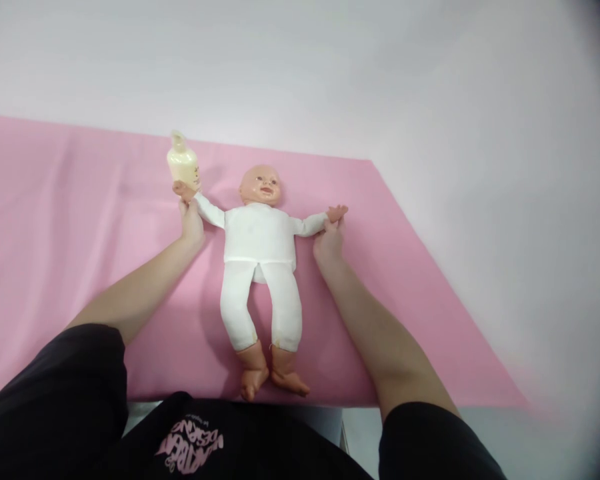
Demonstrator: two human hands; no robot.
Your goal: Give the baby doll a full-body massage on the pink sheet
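Far left: a pink sheet (55, 220) spread flat over the table, running off the left edge of the view and ending at a slanted right border against a pale wall (430, 80).

Upper left of centre: a cream bottle (183, 163) with a narrow cap, standing a little tilted on the sheet, just beside and seemingly touching the doll's raised hand.

Below the bottle: the left hand (192, 223), reached forward on a bare forearm, fingers closed around the doll's wrist at the end of a white sleeve. Grip seen from behind, so fingertips hidden, yet clearly wrapped on the doll's arm.

Centre: the doll (260, 247), laid on its back on the pink sheet, head toward the wall, feet toward the near edge of the table. Dressed in a white top and white trousers, bare head, bare hands and bare feet. Both arms stretched out sideways, legs slightly apart, feet close together right at the sheet's near border.

Right of centre: the right hand (329, 241), likewise reached forward, closed on the doll's other wrist just under its open palm.

Bottom of the view: black sleeves and a black shirt (195, 447) with pink lettering, close to the camera, overlapping the near edge of the table.
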